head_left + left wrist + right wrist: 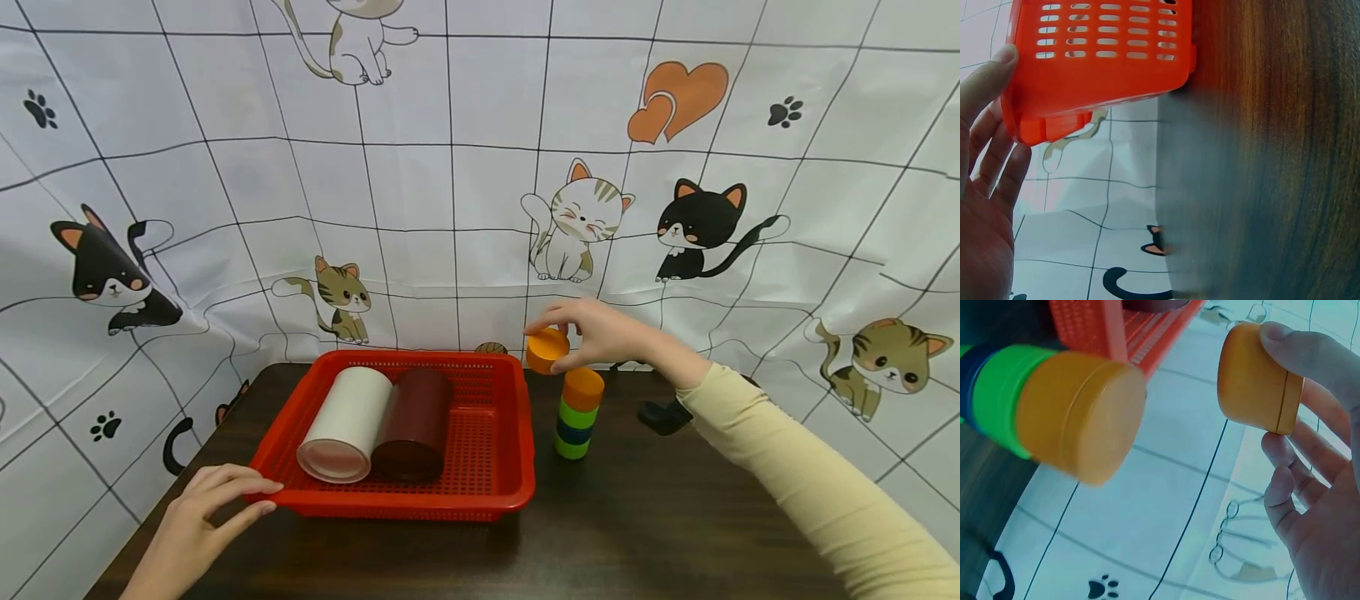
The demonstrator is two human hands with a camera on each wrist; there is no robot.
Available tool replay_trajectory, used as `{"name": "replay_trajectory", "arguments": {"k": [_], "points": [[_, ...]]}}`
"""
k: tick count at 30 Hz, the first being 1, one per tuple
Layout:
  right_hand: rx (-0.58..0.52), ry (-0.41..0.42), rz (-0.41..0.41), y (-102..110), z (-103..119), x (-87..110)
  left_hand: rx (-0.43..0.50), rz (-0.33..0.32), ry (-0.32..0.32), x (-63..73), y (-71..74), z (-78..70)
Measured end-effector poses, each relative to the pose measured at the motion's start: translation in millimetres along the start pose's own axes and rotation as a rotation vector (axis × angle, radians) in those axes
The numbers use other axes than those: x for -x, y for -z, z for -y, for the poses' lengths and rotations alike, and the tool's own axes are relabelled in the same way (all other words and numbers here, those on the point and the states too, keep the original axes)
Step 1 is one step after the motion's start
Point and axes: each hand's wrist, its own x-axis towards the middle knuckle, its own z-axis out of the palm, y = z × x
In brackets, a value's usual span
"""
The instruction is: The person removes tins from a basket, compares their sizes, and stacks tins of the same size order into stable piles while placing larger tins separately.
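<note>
My right hand [600,329] pinches a small orange round tub [546,352] between thumb and fingers, off the table. Just below and to its right stands an upright stack of similar tubs [574,421]: orange on top, then green, dark blue and green. In the right wrist view the held tub [1254,381] is apart from the stack's top orange tub [1079,419]. My left hand [198,525] grips the red basket [405,503] by its near left corner, thumb and fingers on either side of the rim [1011,94].
Inside the basket a cream cylinder [347,425] and a dark brown cylinder [412,425] lie side by side. Under everything is a dark wooden table [615,517]. A white cat-print sheet [487,192] hangs behind it. Behind my right forearm is a black shape [663,417], unclear.
</note>
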Motion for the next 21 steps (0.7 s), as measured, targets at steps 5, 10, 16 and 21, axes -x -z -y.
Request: {"name": "replay_trajectory", "arguments": {"k": [5,10,16,21], "points": [[0.002,-0.039,-0.02,4,-3,12.5,0.004,-0.013,-0.016,-0.9,-0.1,0.1],[0.015,-0.081,-0.012,6,-7,23.0,0.003,-0.006,-0.003,-0.2,-0.1,0.0],[0.011,-0.087,-0.018,4,-14,32.0,-0.001,0.003,0.012,1.5,-0.7,0.9],[0.011,-0.085,-0.045,3,-18,37.2,-0.004,-0.004,0.003,1.5,-0.5,0.9]]}}
